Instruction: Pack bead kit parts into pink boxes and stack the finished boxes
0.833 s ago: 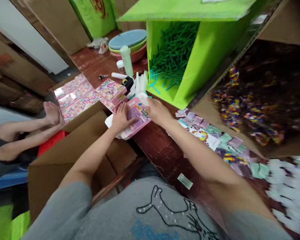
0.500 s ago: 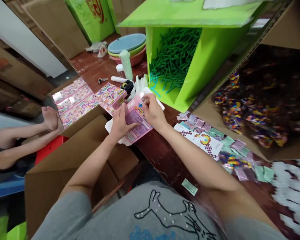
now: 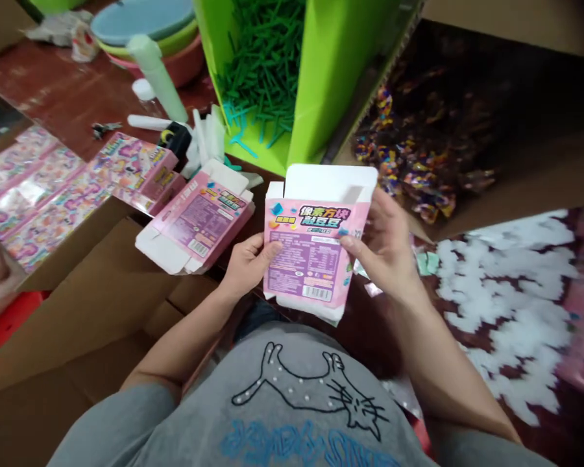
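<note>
Between my hands is a pink and purple printed carton [image 3: 311, 259], its white top flap standing up and its bottom end also unfolded. My left hand [image 3: 250, 263] grips its left edge with the thumb on the front panel. On the right edge, my right hand [image 3: 387, 250] holds it with the thumb in front and the fingers behind, partly hidden. A second carton [image 3: 199, 217] of the same print lies to the left on the table edge, flaps open at both ends and touched by neither hand.
Finished-looking pink boxes [image 3: 131, 162] stand at the left beside a large cardboard box [image 3: 92, 305]. Ahead, a green bin [image 3: 316, 84] holds green sticks [image 3: 267, 65]. At right are a carton of shiny wrapped packets [image 3: 428, 168] and scattered white pieces [image 3: 506, 292].
The carton that both hands were on now lies at the left, released. Both hands now hold another open carton, nearer my body. The view has swung to the right.
</note>
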The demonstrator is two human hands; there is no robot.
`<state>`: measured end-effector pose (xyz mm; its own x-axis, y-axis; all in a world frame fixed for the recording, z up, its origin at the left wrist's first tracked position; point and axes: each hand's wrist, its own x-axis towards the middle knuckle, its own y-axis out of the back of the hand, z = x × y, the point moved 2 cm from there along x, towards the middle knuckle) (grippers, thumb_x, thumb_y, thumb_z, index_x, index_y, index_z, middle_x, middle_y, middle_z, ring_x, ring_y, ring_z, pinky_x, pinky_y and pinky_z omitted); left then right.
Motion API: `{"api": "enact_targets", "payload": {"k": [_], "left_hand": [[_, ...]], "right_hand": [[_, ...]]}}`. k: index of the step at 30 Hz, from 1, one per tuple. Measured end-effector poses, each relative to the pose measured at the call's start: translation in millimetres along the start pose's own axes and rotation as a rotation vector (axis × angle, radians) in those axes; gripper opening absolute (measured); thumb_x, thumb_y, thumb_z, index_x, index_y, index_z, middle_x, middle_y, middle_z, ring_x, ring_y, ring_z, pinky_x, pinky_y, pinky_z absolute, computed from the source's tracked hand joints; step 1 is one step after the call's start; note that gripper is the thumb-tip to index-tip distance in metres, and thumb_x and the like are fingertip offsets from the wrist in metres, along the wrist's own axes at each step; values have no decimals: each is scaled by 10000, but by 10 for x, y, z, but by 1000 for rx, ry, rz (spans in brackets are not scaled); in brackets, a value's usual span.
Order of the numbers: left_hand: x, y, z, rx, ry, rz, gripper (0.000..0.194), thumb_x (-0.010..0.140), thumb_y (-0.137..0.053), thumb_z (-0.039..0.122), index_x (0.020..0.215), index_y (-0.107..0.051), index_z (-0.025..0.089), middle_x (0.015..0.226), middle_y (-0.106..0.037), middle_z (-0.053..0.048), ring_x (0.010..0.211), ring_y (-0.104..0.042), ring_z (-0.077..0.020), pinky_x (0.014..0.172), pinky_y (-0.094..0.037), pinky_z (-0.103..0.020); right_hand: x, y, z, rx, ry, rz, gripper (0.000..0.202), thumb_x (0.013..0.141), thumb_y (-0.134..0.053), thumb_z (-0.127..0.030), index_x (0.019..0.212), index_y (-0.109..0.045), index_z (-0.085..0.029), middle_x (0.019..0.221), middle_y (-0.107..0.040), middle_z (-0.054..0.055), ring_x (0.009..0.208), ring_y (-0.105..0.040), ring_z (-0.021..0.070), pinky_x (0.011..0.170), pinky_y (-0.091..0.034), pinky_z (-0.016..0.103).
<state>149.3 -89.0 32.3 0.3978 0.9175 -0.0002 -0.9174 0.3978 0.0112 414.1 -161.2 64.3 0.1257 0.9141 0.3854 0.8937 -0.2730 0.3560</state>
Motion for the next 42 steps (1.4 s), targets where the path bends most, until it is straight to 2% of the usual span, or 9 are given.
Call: {"api": "enact_targets", "payload": {"k": [2,6,9,12,17,23,28,35,42], "left_hand": [[33,-177,-219,-142,16,-159,625,916,-891,644,1354,-753,221,1254,-844,-110,1046,-801,-268,901,-683,-383],[103,-331,-358,-184,-22,-468,1109,831,-1007,474,1745,-386,387,1564,-704,-123,1300,-763,-320,1064,-669,-474],[158,-392,-334,-71,-4,-609,705,931,-928,436,1551,-614,320,1360,-781,-101,1192,-780,-274,1016,-672,-426],[206,-500,-279,85,-41,-566,266,1080,-740,476,1211,-775,247,1191,-802,-80,1115,-768,-226,1006,-650,-394],[226,-685,-155,47,-106,-366,336,1021,-841,459,1256,-714,256,1129,-822,-45,1049,-789,-187,934,-642,-331],[162,-792,108,93,-5,-474,238,1033,-825,447,1064,-795,213,1266,-853,-106,1204,-806,-219,1071,-645,-377],[136,-793,199,137,49,-359,292,988,-865,467,1072,-769,205,1078,-857,-74,947,-797,-179,843,-651,-301],[106,-726,76,130,-39,-518,357,948,-919,416,1222,-784,230,1341,-841,-119,1263,-804,-241,1098,-647,-402],[76,-622,83,172,-187,-427,129,970,-901,290,1051,-820,230,1261,-867,-92,1215,-825,-225,1127,-646,-431]], "right_hand": [[-201,53,268,207,-169,-40,839,1088,-715,-550,1771,-233,-479,1516,-727,82,1220,-796,281,947,-733,497],[-559,282,498,325,-296,-108,597,1030,-815,-531,1561,-569,-413,1321,-812,33,1112,-812,227,951,-720,429],[-787,501,518,224,-300,-83,301,1044,-801,-523,1288,-757,-352,1182,-816,26,1054,-794,210,952,-694,410],[-956,598,503,65,-212,11,192,1028,-827,-502,1085,-818,-319,1194,-806,40,1137,-776,231,1050,-648,442],[-1080,589,440,103,-139,234,244,1031,-834,-361,1262,-754,-361,1178,-820,1,1080,-793,188,985,-655,367],[-996,627,233,140,-225,41,200,1054,-797,-493,1082,-828,-297,1200,-868,39,1114,-825,224,1013,-674,425],[-928,556,112,175,-392,166,177,1011,-861,-440,1079,-836,-279,1085,-876,27,936,-822,193,827,-686,365],[-949,733,77,171,-239,-37,92,1050,-818,-336,1111,-886,-327,1203,-884,20,1116,-852,206,1015,-705,429],[-457,717,579,-255,-129,-101,460,1184,-507,-565,1333,-846,-291,1484,-784,90,1409,-721,291,1263,-547,572]]}}
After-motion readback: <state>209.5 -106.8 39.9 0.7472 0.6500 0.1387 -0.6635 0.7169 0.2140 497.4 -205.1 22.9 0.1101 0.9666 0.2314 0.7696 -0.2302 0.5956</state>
